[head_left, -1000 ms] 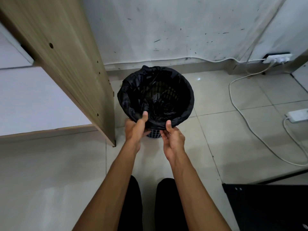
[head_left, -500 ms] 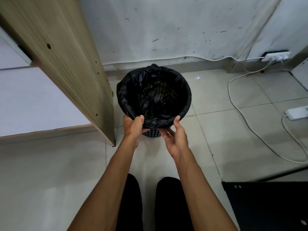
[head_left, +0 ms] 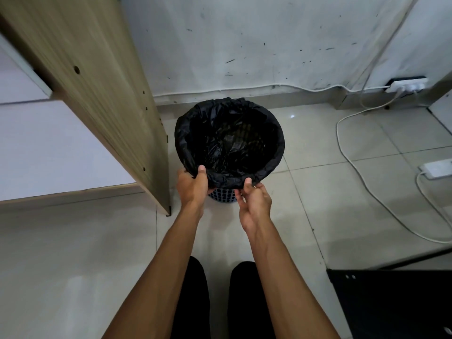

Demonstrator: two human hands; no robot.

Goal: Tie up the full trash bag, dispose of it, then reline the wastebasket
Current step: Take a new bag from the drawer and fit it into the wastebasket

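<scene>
A black trash bag [head_left: 269, 165] lines a round wastebasket on the tiled floor, its edge folded down over the rim all around. Only a strip of the wastebasket's blue mesh wall [head_left: 223, 195] shows below the bag at the near side. My left hand [head_left: 193, 185] pinches the folded bag edge at the near-left rim, thumb on top. My right hand [head_left: 254, 201] pinches the bag edge at the near-right rim, thumb on top and fingers beneath. The bag's inside looks dark and crumpled.
A wooden furniture panel [head_left: 97, 94] stands close to the left of the basket. A scuffed white wall is just behind it. White cables [head_left: 354, 162] and power strips [head_left: 436, 168] lie on the floor at right. A black object [head_left: 391, 304] sits at the near right.
Both hands have shifted along the near rim while holding the bag's folded edge. The left thumb now lies over the edge, and the bag sits more evenly over the rim.
</scene>
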